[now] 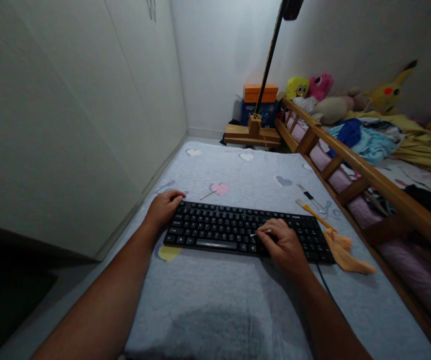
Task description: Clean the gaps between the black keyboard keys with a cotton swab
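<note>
A black keyboard (215, 227) lies flat on the pale blue sheet, its cable running off at the lower right. My left hand (162, 209) grips the keyboard's upper left corner, with its fingers together along the edge. Pinched between the thumb and fingers of my right hand (285, 247) is a cotton swab (255, 234), its tip down among the keys right of the space bar. A second cotton swab (208, 194) rests on the sheet behind the keyboard. Just past the right end are an orange-handled brush (316, 214) and a crumpled orange cloth (345, 251).
A wire tool with a black grip (307, 195) lies behind the brush. Along the right runs a wooden bed rail (358, 162), with clothes and plush toys beyond it. White cabinet doors (106, 110) border the left. A wooden stand (253, 131) and boxes stand at the back.
</note>
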`<state>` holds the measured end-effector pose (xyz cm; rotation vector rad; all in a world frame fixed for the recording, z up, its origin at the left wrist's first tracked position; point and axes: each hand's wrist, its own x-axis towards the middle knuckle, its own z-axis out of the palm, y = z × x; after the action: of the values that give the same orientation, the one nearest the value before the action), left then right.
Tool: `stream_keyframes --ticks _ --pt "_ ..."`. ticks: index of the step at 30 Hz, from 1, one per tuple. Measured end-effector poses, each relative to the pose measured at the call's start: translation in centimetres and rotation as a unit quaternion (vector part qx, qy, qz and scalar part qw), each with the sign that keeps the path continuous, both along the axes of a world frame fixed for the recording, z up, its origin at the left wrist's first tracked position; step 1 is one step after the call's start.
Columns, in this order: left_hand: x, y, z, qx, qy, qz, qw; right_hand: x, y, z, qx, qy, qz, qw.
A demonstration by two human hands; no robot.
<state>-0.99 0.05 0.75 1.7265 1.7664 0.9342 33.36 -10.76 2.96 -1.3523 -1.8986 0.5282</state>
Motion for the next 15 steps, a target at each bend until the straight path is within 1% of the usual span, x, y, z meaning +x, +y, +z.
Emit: stream_keyframes --ticks 7,15 --pt "-0.07 0.12 -0.34 -0.002 -0.009 0.008 1.0 -0.43 0.01 0.01 -0.001 -0.012 -0.006 1.0" --pt "-0.33 0.07 -0.9 0.003 -0.017 0.008 1.0 0.39 -0.01 0.29 0.006 -0.03 -0.031 0.999"
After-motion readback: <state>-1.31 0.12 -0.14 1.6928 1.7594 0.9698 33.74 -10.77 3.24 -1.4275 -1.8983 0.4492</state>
